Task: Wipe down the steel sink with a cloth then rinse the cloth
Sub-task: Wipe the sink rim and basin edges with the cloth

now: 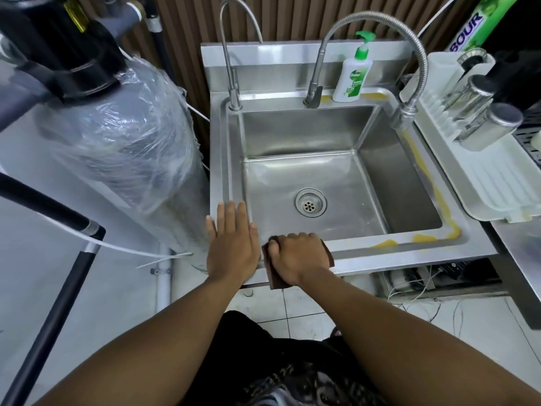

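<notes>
Head view: your right hand [298, 259] has its fingers curled over the dark cloth [275, 281], pinning it to the front rim of the sink [380, 248] near the left corner. Your left hand [231, 244] lies flat just beside it, fingers straight and close together, bracing. Press evenly and sweep right along the rim toward the yellow residue [424, 238]. Then do the walls and floor down to the drain [310, 202]. Rinse under the flexible faucet [408, 111] last.

Steel sink [395, 183] finished in dull silver-grey, its rim marked by yellow-orange streaks [423, 238], cloth [275, 281] coloured dark reddish-brown, soap bottle [352, 77] made white with green pump and label, wall panel [292, 16] ribbed in brown vertical stripes, dish rack [497, 183] coloured white
</notes>
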The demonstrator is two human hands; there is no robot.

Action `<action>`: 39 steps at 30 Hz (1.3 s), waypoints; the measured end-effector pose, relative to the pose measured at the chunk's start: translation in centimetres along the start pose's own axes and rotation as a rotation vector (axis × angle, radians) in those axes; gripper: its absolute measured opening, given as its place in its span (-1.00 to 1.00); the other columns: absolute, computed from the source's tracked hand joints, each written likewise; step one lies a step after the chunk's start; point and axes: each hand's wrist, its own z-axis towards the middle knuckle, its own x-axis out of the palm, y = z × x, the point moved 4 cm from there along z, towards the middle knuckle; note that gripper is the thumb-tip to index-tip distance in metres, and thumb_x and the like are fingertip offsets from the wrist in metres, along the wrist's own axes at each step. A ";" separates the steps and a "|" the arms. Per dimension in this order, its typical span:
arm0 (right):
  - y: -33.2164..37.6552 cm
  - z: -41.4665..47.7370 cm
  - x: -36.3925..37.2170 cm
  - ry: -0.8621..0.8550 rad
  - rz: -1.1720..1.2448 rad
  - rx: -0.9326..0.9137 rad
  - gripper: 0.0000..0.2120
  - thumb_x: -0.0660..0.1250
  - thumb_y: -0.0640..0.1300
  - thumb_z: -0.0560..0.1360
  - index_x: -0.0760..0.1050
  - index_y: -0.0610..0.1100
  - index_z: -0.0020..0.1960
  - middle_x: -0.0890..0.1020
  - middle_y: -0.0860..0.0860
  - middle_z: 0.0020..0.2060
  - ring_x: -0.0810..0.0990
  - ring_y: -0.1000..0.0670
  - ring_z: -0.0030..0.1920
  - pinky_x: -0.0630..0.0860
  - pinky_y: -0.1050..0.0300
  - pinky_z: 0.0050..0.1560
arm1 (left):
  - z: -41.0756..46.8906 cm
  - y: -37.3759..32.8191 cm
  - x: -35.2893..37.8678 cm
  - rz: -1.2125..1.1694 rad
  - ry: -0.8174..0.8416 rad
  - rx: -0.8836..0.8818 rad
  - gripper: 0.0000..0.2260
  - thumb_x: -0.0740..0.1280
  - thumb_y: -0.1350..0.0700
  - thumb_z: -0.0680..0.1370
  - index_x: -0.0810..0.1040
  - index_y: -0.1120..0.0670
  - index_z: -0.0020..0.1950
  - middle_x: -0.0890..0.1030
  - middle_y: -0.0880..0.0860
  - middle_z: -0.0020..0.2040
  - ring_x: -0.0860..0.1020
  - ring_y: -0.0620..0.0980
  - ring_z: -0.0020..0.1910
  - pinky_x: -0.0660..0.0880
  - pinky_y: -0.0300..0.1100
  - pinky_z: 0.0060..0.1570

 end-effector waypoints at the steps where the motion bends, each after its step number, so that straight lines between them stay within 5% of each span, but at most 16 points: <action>1: 1.0 0.2 0.1 0.000 0.012 -0.048 -0.51 -0.08 0.09 0.63 0.59 -0.06 0.05 0.68 -0.08 -0.02 0.59 -0.18 0.00 0.36 -0.06 0.08 | 0.1 0.1 0.0 -0.013 0.003 -0.005 -0.49 -0.13 -0.04 0.70 0.04 0.12 0.63 0.07 0.13 0.64 -0.10 0.08 0.63 -0.22 0.10 0.55; 7: 0.4 -1.0 0.7 -0.093 0.057 -0.319 -0.59 -0.05 0.09 0.63 0.52 -0.05 0.08 0.64 -0.05 -0.09 0.57 -0.16 -0.07 0.43 -0.07 0.04 | 0.2 0.0 0.1 -0.079 0.025 0.025 -0.49 -0.10 -0.02 0.70 0.06 0.14 0.62 0.18 0.07 0.62 -0.04 0.06 0.63 -0.16 0.07 0.58; 12: -5.7 -0.5 -0.3 -0.019 -0.048 -0.171 -0.56 -0.11 0.19 0.60 0.42 -0.02 -0.16 0.65 -0.05 -0.17 0.60 -0.14 -0.13 0.42 0.00 -0.11 | 0.1 0.0 -0.1 -0.068 0.021 0.033 -0.49 -0.09 -0.04 0.69 0.09 0.14 0.60 0.22 0.09 0.60 0.00 0.10 0.62 -0.11 0.10 0.58; 17: -5.5 1.4 -0.6 0.184 -0.017 0.067 -0.45 -0.11 0.18 0.60 0.59 -0.07 -0.05 0.67 -0.16 -0.04 0.57 -0.20 -0.09 0.42 0.00 -0.07 | 0.3 0.1 0.0 -0.057 0.006 0.027 -0.52 -0.08 -0.03 0.69 0.12 0.12 0.59 0.27 0.08 0.58 0.04 0.11 0.62 -0.07 0.12 0.57; 21: -0.3 0.8 -0.3 0.058 -0.009 -0.110 -0.52 -0.06 0.13 0.62 0.59 -0.03 0.07 0.68 -0.12 0.00 0.61 -0.20 0.00 0.42 -0.02 -0.02 | 0.4 0.1 0.1 -0.053 0.011 0.030 -0.51 -0.09 -0.04 0.69 0.09 0.11 0.60 0.26 0.07 0.58 0.02 0.09 0.62 -0.08 0.12 0.57; 25: 0.9 -0.7 0.2 -0.072 0.011 -0.262 -0.52 -0.07 0.16 0.59 0.53 -0.09 -0.01 0.63 -0.09 -0.13 0.57 -0.18 -0.11 0.41 -0.06 -0.05 | 0.3 0.1 0.0 -0.050 0.016 0.034 -0.48 -0.14 -0.07 0.67 0.10 0.09 0.60 0.25 0.06 0.59 0.01 0.09 0.62 -0.06 0.12 0.58; 34: -9.5 -2.4 -0.2 -0.085 -0.063 -0.108 -0.49 -0.06 0.28 0.59 0.51 -0.04 -0.02 0.59 0.00 -0.17 0.53 -0.11 -0.11 0.41 -0.04 0.01 | 0.2 0.0 -0.2 -0.048 0.017 0.038 -0.53 -0.08 -0.04 0.70 0.14 0.11 0.58 0.27 0.07 0.58 0.05 0.11 0.62 -0.04 0.13 0.57; 36: -10.0 -3.0 -0.1 -0.129 -0.061 -0.051 -0.46 -0.06 0.27 0.60 0.54 -0.06 0.04 0.63 -0.02 -0.10 0.54 -0.13 -0.04 0.40 -0.05 0.11 | 0.2 0.0 -0.2 -0.034 0.019 0.036 -0.51 -0.10 -0.06 0.69 0.14 0.11 0.58 0.26 0.09 0.58 0.05 0.12 0.61 -0.03 0.14 0.57; 39: -7.6 -4.2 0.4 -0.157 -0.016 -0.025 -0.39 -0.03 0.23 0.61 0.50 -0.16 0.35 0.59 -0.11 0.28 0.49 -0.17 0.30 0.29 -0.12 0.40 | 0.3 -0.1 0.0 -0.022 0.035 0.026 -0.50 -0.07 -0.08 0.69 0.13 0.13 0.58 0.25 0.11 0.59 0.03 0.13 0.62 -0.02 0.16 0.57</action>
